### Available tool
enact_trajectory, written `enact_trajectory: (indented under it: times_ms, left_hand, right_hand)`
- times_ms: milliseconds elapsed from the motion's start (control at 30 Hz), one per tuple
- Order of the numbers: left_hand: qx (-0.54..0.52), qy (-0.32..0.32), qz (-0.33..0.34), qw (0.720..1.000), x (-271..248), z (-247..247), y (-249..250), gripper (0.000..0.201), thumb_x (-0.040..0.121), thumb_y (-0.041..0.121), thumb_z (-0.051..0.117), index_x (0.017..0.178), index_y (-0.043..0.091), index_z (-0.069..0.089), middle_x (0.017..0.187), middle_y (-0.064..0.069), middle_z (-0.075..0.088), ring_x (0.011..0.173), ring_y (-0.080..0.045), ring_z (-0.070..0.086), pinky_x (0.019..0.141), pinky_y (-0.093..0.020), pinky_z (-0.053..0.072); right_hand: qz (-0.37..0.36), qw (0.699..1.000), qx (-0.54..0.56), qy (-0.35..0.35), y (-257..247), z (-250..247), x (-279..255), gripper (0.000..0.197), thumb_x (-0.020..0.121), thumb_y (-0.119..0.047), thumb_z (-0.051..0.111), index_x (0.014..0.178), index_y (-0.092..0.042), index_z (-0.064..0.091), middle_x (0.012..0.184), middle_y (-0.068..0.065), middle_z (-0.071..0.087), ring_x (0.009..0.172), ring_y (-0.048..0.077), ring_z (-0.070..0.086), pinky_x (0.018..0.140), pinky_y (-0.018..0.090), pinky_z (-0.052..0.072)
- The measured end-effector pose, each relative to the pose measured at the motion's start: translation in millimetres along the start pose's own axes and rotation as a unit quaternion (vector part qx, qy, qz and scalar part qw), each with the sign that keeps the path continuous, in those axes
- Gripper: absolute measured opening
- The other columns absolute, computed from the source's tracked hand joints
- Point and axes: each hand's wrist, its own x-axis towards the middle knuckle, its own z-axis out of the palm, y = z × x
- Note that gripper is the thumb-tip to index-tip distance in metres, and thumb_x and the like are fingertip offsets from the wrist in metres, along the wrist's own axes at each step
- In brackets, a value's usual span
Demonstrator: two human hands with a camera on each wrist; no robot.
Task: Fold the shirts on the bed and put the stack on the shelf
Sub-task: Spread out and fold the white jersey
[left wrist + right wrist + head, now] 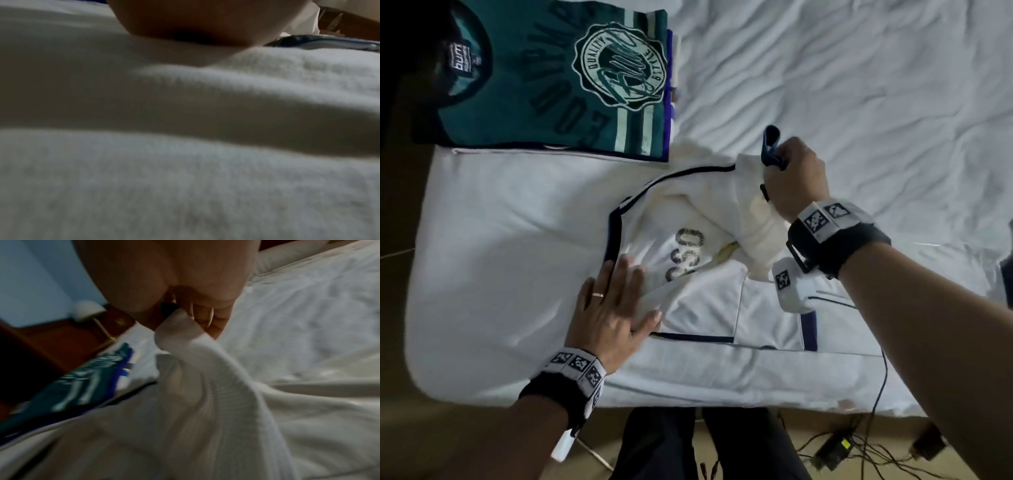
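Rumpled white bed, with a white shirt trimmed in navy spread near its front edge. Left grip flat, fingers straight, pressing on the shirt's printed panel; right grip clenched around a bunched sleeve with navy cuff, lifted clear of the bedding, fabric draping down from the fingers. Folded green shirt beyond the left grip, atop a stack.

We see a bed with rumpled white sheets; on it lie a folded teal shirt (atop another folded garment) and, just beside it, a white navy-trimmed shirt, partly spread flat.
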Motion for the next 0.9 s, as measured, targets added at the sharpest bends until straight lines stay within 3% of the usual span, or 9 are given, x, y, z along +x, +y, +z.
enact_trajectory:
  times_ms: [100, 233, 333, 433, 567, 700, 767, 833, 900]
  left_hand:
    - [-0.029, 0.005, -0.017, 0.999, 3, -1, 0, 0.079, 0.092, 0.07, 0.022, 0.159, 0.03, 0.013, 0.169, -0.001, -0.002, 0.155, -0.025, 0.001, 0.12, -0.049, 0.012]
    - [-0.034, 0.013, 0.025, 0.999, 0, -9, -3, 0.069, 0.097, 0.061, 0.031, 0.149, 0.018, 0.047, 0.162, -0.011, 0.031, 0.143, -0.034, 0.038, 0.108, -0.054, 0.037]
    - [-0.021, 0.025, 0.026, 0.999, -4, -14, -13, 0.065, 0.097, 0.049, 0.032, 0.149, 0.013, 0.044, 0.16, -0.014, 0.034, 0.141, -0.037, 0.038, 0.104, -0.054, 0.042]
    - [-0.017, 0.038, -0.01, 0.999, -13, -17, -21, 0.064, 0.098, 0.052, 0.028, 0.153, 0.02, 0.038, 0.162, -0.009, 0.031, 0.146, -0.034, 0.032, 0.109, -0.053, 0.036]
    - [0.01, 0.016, -0.008, 1.0, -30, -13, -24, 0.066, 0.097, 0.056, 0.021, 0.156, 0.026, 0.029, 0.166, -0.002, 0.02, 0.148, -0.034, 0.027, 0.112, -0.056, 0.031]
    - [0.008, -0.004, -0.015, 1.0, -30, -8, -28, 0.068, 0.097, 0.06, 0.013, 0.159, 0.032, 0.012, 0.169, 0.004, 0.001, 0.154, -0.029, 0.011, 0.119, -0.053, 0.019]
    - [0.004, -0.015, -0.019, 1.0, -29, -8, -28, 0.063, 0.101, 0.057, 0.011, 0.16, 0.034, 0.003, 0.168, 0.006, -0.009, 0.155, -0.027, 0.003, 0.121, -0.052, 0.013]
    - [0.004, -0.028, -0.018, 0.999, -30, -10, -27, 0.064, 0.098, 0.051, 0.009, 0.159, 0.034, -0.005, 0.167, 0.007, -0.015, 0.155, -0.027, -0.002, 0.122, -0.05, 0.009]
    - [0.002, -0.034, -0.022, 0.999, -31, -14, -24, 0.064, 0.099, 0.054, 0.012, 0.159, 0.035, -0.003, 0.168, 0.007, -0.013, 0.155, -0.026, -0.001, 0.123, -0.049, 0.009]
  right_hand:
    - [-0.156, 0.986, 0.062, 0.008, -19, -6, -51, 0.022, 0.081, -0.005, 0.053, 0.102, -0.01, 0.059, 0.082, 0.008, 0.06, 0.071, 0.03, 0.053, 0.062, 0.035, 0.042]
    - [-0.315, 0.945, 0.057, -0.062, -15, 9, -137, 0.029, 0.077, -0.008, 0.047, 0.101, -0.009, 0.063, 0.085, 0.007, 0.066, 0.072, 0.024, 0.056, 0.062, 0.034, 0.044]
    - [-0.395, 0.902, -0.057, -0.163, 15, 39, -182, 0.038, 0.076, -0.009, 0.055, 0.113, -0.012, 0.062, 0.096, 0.005, 0.068, 0.084, 0.029, 0.061, 0.072, 0.037, 0.049]
    - [-0.4, 0.869, -0.2, -0.211, 46, 60, -205, 0.044, 0.08, -0.026, 0.06, 0.123, -0.016, 0.057, 0.119, 0.005, 0.064, 0.104, 0.029, 0.058, 0.085, 0.043, 0.047]
    - [-0.376, 0.878, -0.251, -0.16, 62, 69, -215, 0.044, 0.077, -0.042, 0.063, 0.112, -0.015, 0.058, 0.109, 0.008, 0.057, 0.093, 0.031, 0.053, 0.077, 0.043, 0.047]
    - [-0.384, 0.89, -0.214, -0.121, 64, 84, -217, 0.019, 0.076, -0.017, 0.069, 0.092, -0.009, 0.062, 0.091, 0.012, 0.057, 0.075, 0.033, 0.053, 0.06, 0.042, 0.048]
    - [-0.386, 0.9, -0.177, -0.096, 61, 82, -212, 0.008, 0.075, -0.008, 0.066, 0.083, -0.007, 0.062, 0.08, 0.011, 0.058, 0.068, 0.031, 0.052, 0.058, 0.038, 0.046]
    - [-0.392, 0.9, -0.17, -0.093, 59, 73, -212, 0.006, 0.075, -0.009, 0.06, 0.08, -0.008, 0.062, 0.078, 0.008, 0.058, 0.067, 0.029, 0.051, 0.062, 0.036, 0.042]
    - [-0.406, 0.879, -0.202, -0.144, 62, 64, -213, 0.009, 0.074, -0.018, 0.056, 0.074, -0.012, 0.062, 0.078, 0.005, 0.059, 0.069, 0.029, 0.052, 0.067, 0.036, 0.042]
